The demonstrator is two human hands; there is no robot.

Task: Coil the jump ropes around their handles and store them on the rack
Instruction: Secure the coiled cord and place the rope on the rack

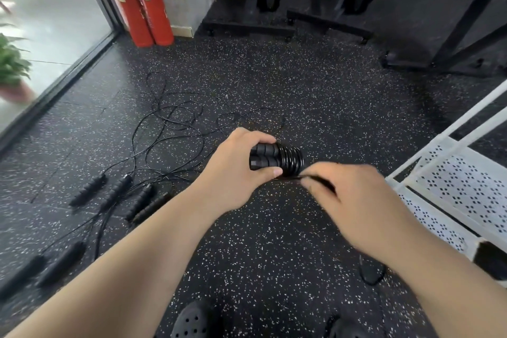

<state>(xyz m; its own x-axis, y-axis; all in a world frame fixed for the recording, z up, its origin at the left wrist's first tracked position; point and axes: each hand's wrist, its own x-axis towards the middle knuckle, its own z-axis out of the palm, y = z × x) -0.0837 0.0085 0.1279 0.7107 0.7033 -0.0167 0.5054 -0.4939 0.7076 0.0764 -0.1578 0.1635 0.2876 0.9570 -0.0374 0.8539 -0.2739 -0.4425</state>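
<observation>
— Black perforated clogs [192,321] at the bottom edge, that's the nearest thing; the person stands over the speckled rubber floor [274,241] with both forearms stretched out.

— And the rope?

— Held above the floor, middle of the view. Left hand [233,170] is wrapped round a pair of black handles [264,158] held side by side, thumb underneath, fingers curled over the top. Cord [292,159] is coiled in tight turns round the handles' right end.

— What's the right hand doing?

— Right hand [354,200] is just beside the coil, fingertips pinched together on a bit of the black cord below it. It's blurred, so I can't make out the grip finely.

— Any more ropes?

— Yes, on the floor to the left. Four black handles [120,197] lie close together, near parallel, and their thin cords [170,123] sprawl in loose, tangled loops beyond them. Two more handles [44,269] lie nearer the left edge, blurred.

— Where's the rack?

— White rack [452,186] with perforated shelves, at the right, close to the right hand.

— Further back?

— Two red fire extinguishers [142,0] upright by the glass door, a potted plant [11,68] outside, and black equipment stands [263,8] against the far wall.
</observation>
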